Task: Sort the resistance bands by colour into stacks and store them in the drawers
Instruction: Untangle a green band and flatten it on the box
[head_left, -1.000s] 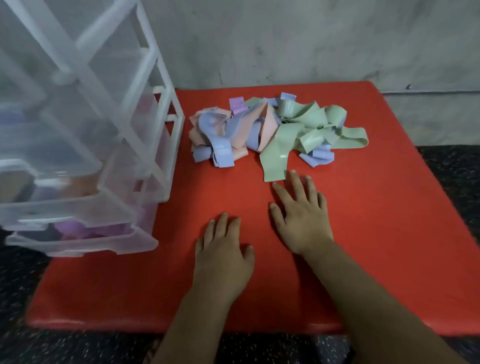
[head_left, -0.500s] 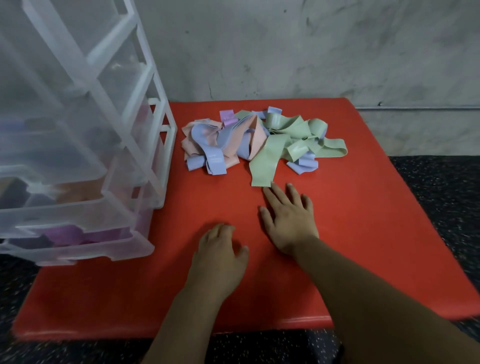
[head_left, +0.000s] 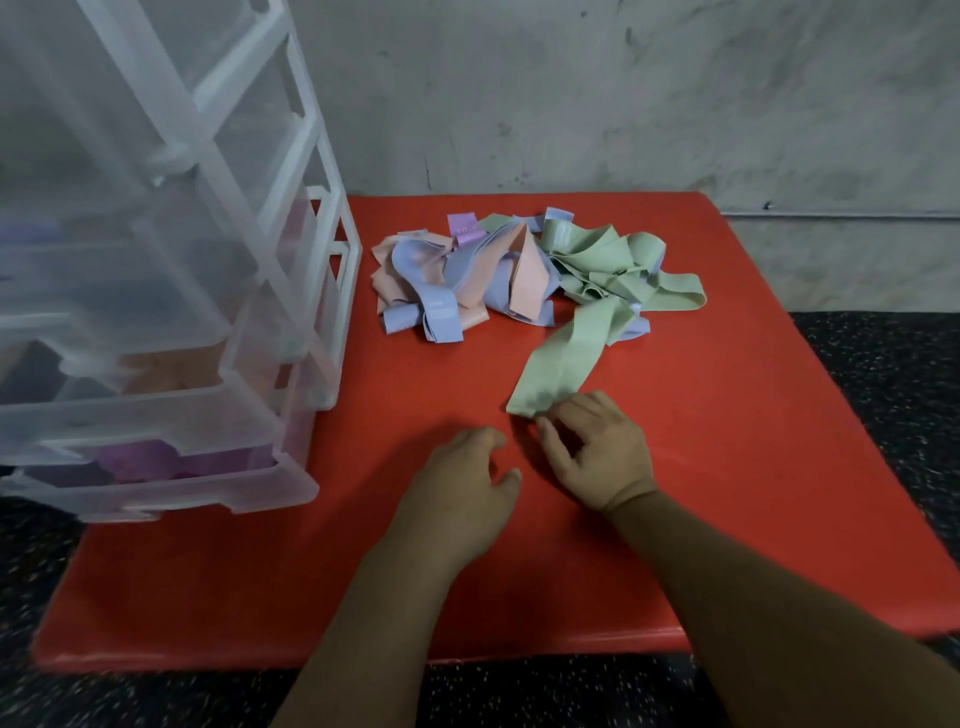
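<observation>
Head view: pile of bands (head_left: 467, 275) is seen at the far side of the red table (head_left: 727, 467), beside the drawer unit (head_left: 171, 332).
Right hand (head_left: 597, 452): near end of the green band (head_left: 561, 358) is pinched.
Left hand (head_left: 462, 483): loosely curled, nothing held.

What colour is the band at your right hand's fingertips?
Pale green; the band shows best in the head view.
</observation>
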